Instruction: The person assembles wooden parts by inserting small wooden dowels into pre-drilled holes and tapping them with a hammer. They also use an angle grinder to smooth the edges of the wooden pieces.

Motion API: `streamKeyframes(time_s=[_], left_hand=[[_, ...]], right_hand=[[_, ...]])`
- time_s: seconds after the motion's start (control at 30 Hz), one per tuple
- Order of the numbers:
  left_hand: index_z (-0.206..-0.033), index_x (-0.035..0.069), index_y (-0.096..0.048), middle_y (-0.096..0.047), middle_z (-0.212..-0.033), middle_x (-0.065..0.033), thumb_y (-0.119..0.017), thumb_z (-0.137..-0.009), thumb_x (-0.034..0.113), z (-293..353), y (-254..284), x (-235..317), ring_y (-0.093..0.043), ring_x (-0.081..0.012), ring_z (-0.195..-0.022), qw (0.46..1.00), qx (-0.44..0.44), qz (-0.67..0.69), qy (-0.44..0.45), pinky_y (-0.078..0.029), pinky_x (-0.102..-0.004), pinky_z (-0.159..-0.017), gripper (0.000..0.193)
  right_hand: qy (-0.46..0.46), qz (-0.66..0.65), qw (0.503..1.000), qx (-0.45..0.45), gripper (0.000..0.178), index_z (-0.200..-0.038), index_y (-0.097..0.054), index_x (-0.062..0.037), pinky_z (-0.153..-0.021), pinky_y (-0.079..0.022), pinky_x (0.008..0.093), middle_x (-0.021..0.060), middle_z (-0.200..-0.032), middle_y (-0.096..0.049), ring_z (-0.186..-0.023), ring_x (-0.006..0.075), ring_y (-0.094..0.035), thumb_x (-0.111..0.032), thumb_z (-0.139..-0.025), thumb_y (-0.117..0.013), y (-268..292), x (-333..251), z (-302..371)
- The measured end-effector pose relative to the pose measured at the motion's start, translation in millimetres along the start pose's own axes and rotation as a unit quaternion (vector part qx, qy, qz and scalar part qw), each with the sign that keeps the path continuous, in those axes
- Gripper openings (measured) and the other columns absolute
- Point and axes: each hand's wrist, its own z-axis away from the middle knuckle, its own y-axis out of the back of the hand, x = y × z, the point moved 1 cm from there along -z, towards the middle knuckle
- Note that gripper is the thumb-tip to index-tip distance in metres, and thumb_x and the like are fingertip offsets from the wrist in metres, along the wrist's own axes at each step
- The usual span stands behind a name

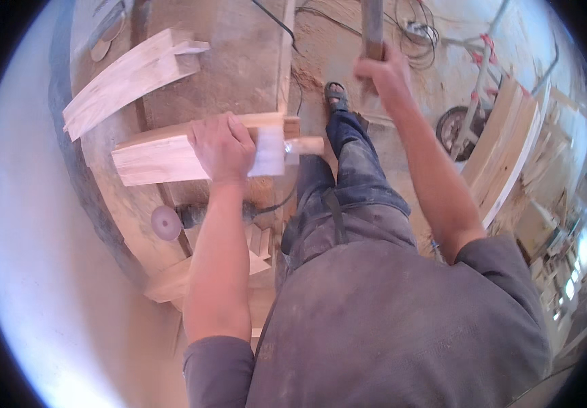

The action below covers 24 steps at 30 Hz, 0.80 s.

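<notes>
My left hand (224, 146) is closed over a pale wooden piece (160, 162) lying across the bench, its fingers curled on the upper edge. At that piece's right end is a blurred whitish patch. From there a short round wooden handle (307, 145) with a shiny metal collar sticks out past the bench edge; what it joins is unclear. My right hand (385, 71) is raised off to the right, wrapped around a long, straight wooden bar (372, 27). The bar's far end runs out of the frame.
On the bench (232, 75) lie a curved wooden piece (130, 81), a power tool with a round disc (166, 223) and wood offcuts (201, 272). Cables (320, 15) cross the dusty floor. To the right are a wheeled metal frame (477, 95), stacked curved timbers (504, 143) and scrap wood.
</notes>
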Motion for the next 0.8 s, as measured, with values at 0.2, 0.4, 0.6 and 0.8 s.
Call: streamKeyframes(time_s=[0.2,0.4,0.6,0.8], left_hand=[[-0.081,0.006,-0.074,-0.072,-0.089,-0.0143,-0.05,-0.097,0.025,8.1,-9.8,-5.1,-0.06,-0.0353,-0.092,0.999,0.012,-0.031,-0.009,-0.041,-0.0453,-0.097,0.035],[-0.085,0.005,-0.074,-0.073,-0.097,-0.0159,-0.042,-0.101,0.03,7.6,-14.5,-1.2,-0.061,-0.0371,-0.097,0.998,-0.002,-0.067,0.002,-0.041,-0.046,-0.098,0.044],[-0.083,0.002,-0.073,-0.073,-0.097,-0.0171,-0.041,-0.1,0.028,4.2,-12.9,-14.5,-0.06,-0.0374,-0.098,0.995,-0.025,-0.095,0.035,-0.041,-0.0468,-0.098,0.044],[-0.081,0.002,-0.073,-0.072,-0.095,-0.0153,-0.044,-0.099,0.025,10.0,-11.5,-12.8,-0.06,-0.0361,-0.099,0.996,-0.012,-0.085,0.039,-0.04,-0.0461,-0.099,0.04]], right_hand=[[-0.196,-0.36,0.91,0.063,0.01,-0.089,-0.059,-0.0021,-0.049,-0.046,0.034,0.0059,-0.067,-0.055,-0.053,0.0181,-0.057,-0.006,-0.087,-0.069,29.5,45.7,158.4],[-0.28,-0.375,0.85,0.241,0.009,-0.08,-0.056,-0.0032,-0.042,-0.046,0.0352,0.0083,-0.068,-0.056,-0.046,0.0197,-0.057,-0.003,-0.081,-0.066,-20.0,89.0,245.7],[-0.281,-0.29,0.911,-0.082,0.018,-0.087,-0.06,0.0018,-0.046,-0.047,0.0319,0.0061,-0.067,-0.061,-0.05,0.0158,-0.061,-0.007,-0.078,-0.073,-65.4,83.5,248.0],[-0.26,-0.334,0.882,0.206,0.015,-0.082,-0.061,-0.0001,-0.043,-0.046,0.0333,0.0072,-0.066,-0.059,-0.047,0.019,-0.056,-0.01,-0.081,-0.072,47.1,133.0,222.7]])
